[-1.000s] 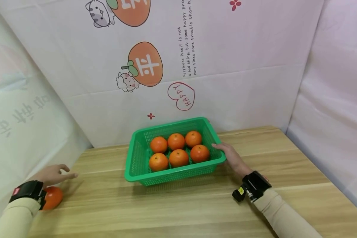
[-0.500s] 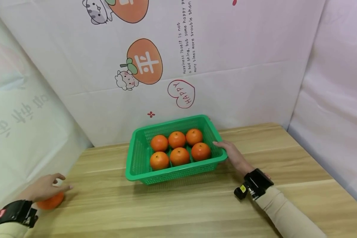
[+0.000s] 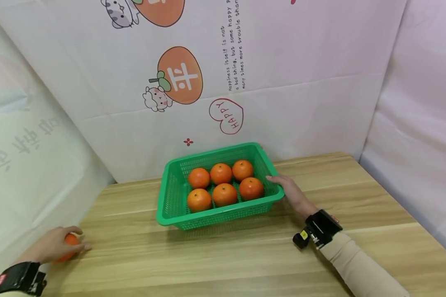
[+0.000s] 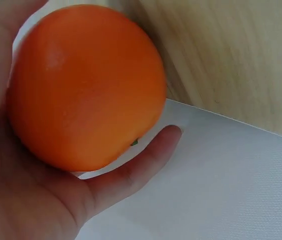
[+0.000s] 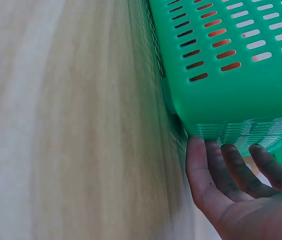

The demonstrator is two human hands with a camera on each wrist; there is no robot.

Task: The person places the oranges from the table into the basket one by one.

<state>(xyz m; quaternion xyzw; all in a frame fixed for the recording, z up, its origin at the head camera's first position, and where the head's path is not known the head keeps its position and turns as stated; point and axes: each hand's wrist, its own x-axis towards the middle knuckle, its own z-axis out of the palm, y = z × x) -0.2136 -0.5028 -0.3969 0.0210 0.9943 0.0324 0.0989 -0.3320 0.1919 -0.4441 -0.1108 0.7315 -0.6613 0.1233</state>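
On the left of the table, my left hand [image 3: 53, 246] curves round a single orange [image 3: 72, 239]. In the left wrist view the same orange [image 4: 86, 90] lies against the palm, thumb on one side and fingers on the other. My right hand [image 3: 291, 194] grips the right end of a green plastic basket [image 3: 223, 216], thumb over the rim. The right wrist view has the fingertips [image 5: 197, 145] against the basket's slotted outer wall. Several oranges [image 3: 224, 194] stand in two rows inside the basket.
The wood-grain table [image 3: 134, 264] is bounded by a printed white cloth [image 3: 301, 115] at the back and plain-looking cloth on both sides. The basket sits near the table's back edge. Black camera straps are on both wrists.
My left hand has come back and down over the lone orange, its fingers now round it. The right hand keeps its grip on the basket; the head view has shifted slightly.
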